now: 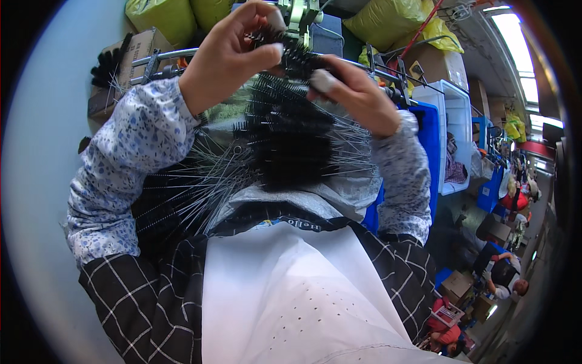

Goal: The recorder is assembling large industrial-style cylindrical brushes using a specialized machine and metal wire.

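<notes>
Left hand (227, 57) pinched on black bristle brush (285, 51), right hand (357, 94) gripping same brush, brush pile (291, 145) beneath

Yellow sacks (162, 17) top; cardboard box (134, 53) left; blue bin (429, 136), white bin (456, 115) right; workers (504, 274) far right.

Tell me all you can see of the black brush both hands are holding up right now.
The black brush is a slim bottle-type brush: short dark bristles set round what looks like a thin wire stem. It lies roughly level, tilted slightly down to the right. The left hand pinches its left end between thumb and fingers; the right hand grips its right end. It is raised above a pile of similar brushes with bare wire stems.
</notes>
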A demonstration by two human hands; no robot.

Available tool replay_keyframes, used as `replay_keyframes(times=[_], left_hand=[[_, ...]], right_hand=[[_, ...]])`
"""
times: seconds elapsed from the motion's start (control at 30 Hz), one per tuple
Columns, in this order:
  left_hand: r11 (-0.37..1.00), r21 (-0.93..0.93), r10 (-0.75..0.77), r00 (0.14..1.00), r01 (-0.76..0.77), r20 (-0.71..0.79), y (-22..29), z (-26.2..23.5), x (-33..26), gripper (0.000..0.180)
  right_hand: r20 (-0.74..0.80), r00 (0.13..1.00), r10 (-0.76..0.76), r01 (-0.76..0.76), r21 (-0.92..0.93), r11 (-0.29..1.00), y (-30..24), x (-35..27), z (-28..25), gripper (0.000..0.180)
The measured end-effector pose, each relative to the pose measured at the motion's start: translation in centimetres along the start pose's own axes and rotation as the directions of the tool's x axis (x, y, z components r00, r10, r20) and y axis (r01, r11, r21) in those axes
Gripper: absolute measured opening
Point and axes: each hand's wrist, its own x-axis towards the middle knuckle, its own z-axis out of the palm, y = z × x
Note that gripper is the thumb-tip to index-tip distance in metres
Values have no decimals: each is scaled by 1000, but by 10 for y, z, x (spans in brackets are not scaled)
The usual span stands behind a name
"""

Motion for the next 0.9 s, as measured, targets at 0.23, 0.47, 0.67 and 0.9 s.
replay_keyframes(times=[0.23, 0.47, 0.67, 0.9], left_hand=[[521, 840, -389, 918, 151, 76, 24, -95, -62, 57], [500, 654, -724, 689, 568, -44, 20, -143, -111, 38], [747, 251, -634, 773, 616, -11, 32, -152, -103, 23], [779, 398, -487, 867, 485, -103, 80, -149, -95, 23]], right_hand=[[-458, 812, -363, -365, -883, 296, 75, 25, -59, 28], [-566, 820, -92, -541, -817, 202, 108, 44, -75, 30], [-521, 846, -119, -482, -840, 251, 116, 43, -83, 30], [-439, 892, -107, -430, -897, 98, 140, 73, -104, 39]])
